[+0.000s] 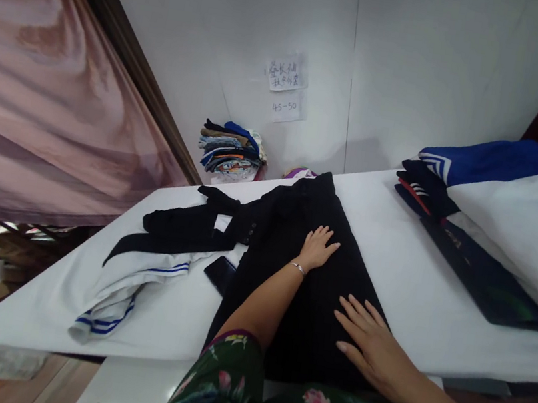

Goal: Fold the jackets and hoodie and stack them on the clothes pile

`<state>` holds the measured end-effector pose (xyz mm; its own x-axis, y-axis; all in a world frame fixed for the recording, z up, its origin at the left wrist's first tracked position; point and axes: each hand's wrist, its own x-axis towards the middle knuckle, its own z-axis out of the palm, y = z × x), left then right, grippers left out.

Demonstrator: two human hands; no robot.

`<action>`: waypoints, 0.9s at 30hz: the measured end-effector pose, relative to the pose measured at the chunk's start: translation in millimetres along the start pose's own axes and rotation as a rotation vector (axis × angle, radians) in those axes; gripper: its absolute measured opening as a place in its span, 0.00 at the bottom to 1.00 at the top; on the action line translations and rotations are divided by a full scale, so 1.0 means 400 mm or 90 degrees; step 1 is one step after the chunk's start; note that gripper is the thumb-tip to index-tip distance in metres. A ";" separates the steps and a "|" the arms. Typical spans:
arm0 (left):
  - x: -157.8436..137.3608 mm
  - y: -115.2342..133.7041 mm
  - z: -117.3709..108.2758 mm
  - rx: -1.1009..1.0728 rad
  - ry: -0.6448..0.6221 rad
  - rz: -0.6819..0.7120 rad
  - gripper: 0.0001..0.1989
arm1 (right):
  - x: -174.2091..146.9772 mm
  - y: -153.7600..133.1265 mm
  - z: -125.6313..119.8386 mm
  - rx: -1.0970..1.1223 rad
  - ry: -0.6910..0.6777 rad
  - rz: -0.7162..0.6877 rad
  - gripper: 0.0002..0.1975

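Note:
A black jacket lies spread over the white-covered table, its front edge reaching my body. What look like small buttons show on its left part, near a cuff. My left hand rests flat on the middle of the jacket, fingers spread, with a bracelet at the wrist. Lower and to the right, my right hand lies palm down near the jacket's right edge, its fingers stretched out. Neither hand grips anything. A dark phone sits beside the jacket's left edge, partly hidden under the cloth.
White cloth with blue stripes and black sleeves lie to the left. Blue, white and dark clothes are layered on the right of the table. Folded clothes stand stacked by the wall. A pink curtain hangs left.

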<state>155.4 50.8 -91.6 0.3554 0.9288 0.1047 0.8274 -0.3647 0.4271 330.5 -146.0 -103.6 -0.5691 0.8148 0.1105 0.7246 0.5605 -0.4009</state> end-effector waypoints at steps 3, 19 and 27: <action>-0.015 0.010 -0.001 -0.013 0.087 -0.049 0.25 | -0.012 -0.005 0.007 -0.005 -0.014 -0.001 0.27; -0.027 -0.051 -0.046 -0.096 0.220 -0.088 0.16 | 0.190 0.067 0.000 -0.124 0.021 -0.014 0.34; -0.140 -0.272 -0.266 0.278 0.292 -0.279 0.28 | 0.176 0.093 0.033 -0.110 0.049 -0.029 0.33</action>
<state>-0.9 45.4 -48.3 -0.1808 0.8938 0.4105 0.9816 0.1380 0.1320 312.3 -69.7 -122.6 -0.5758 0.7935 0.1972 0.7590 0.6084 -0.2319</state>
